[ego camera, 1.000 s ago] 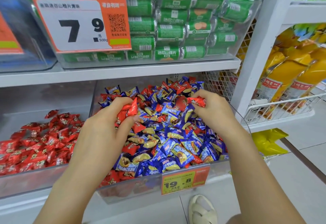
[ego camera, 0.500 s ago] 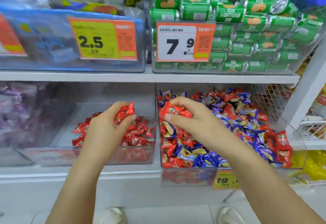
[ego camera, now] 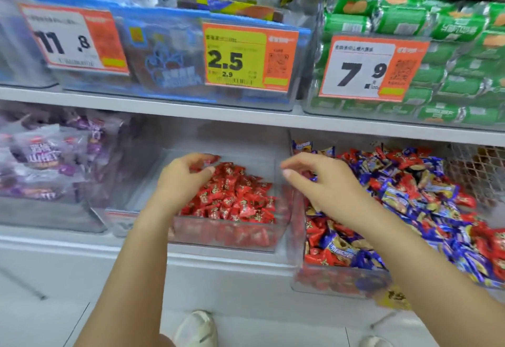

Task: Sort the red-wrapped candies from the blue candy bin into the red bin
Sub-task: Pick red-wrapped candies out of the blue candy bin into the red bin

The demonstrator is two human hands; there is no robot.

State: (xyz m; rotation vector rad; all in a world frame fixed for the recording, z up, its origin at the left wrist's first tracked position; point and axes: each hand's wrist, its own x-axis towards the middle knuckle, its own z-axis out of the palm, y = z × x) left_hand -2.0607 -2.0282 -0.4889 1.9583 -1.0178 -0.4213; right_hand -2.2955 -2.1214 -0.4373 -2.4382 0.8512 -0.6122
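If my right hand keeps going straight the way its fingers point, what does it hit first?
The right hand points left, toward the clear side wall of the red bin. It would probably meet that wall first, or pass just above it to the red candy pile; depth is unclear.

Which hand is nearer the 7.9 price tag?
Right. The right hand is lower left of the 7.9 price tag; the left hand is farther left, over the red candies.

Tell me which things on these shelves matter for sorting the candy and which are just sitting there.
Job: red bin, mixed candy bin, left hand, right hand.
Bystanders: green packs, purple bags, price tags.
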